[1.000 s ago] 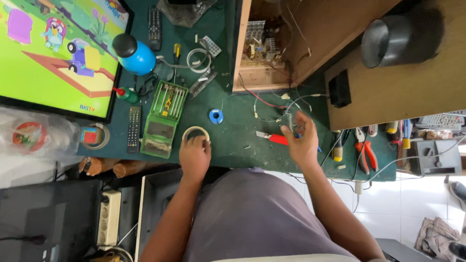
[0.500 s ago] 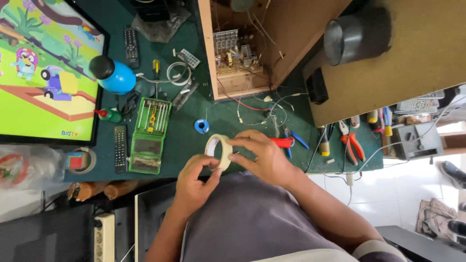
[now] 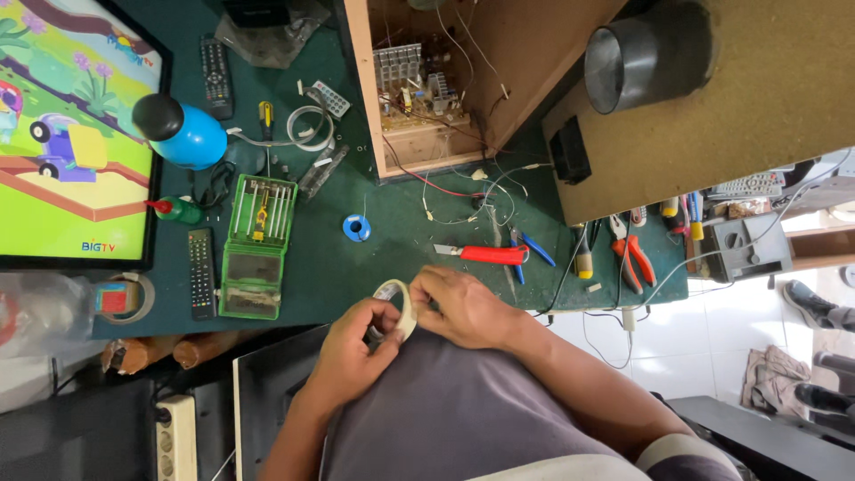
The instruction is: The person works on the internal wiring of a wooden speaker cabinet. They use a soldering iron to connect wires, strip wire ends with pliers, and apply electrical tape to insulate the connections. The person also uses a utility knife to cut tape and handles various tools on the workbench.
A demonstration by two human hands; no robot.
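Observation:
A roll of pale masking tape (image 3: 395,303) is held upright just above the near edge of the green work mat (image 3: 303,285). My left hand (image 3: 352,352) grips the roll from below, fingers through and around its ring. My right hand (image 3: 459,307) pinches the roll's right side with fingertips at its rim. Both hands are close to my grey shirt.
On the mat lie a red-handled cutter (image 3: 485,255), blue pliers (image 3: 532,248), a small blue solder spool (image 3: 356,228), an open green tool case (image 3: 256,240) and a remote (image 3: 200,272). An open wooden cabinet with circuit boards (image 3: 419,85) stands behind. A screen (image 3: 62,134) is at left.
My left hand lifted the tape roll off the mat and my right hand left the wires and came to it. Now both hands hold it nearer my body.

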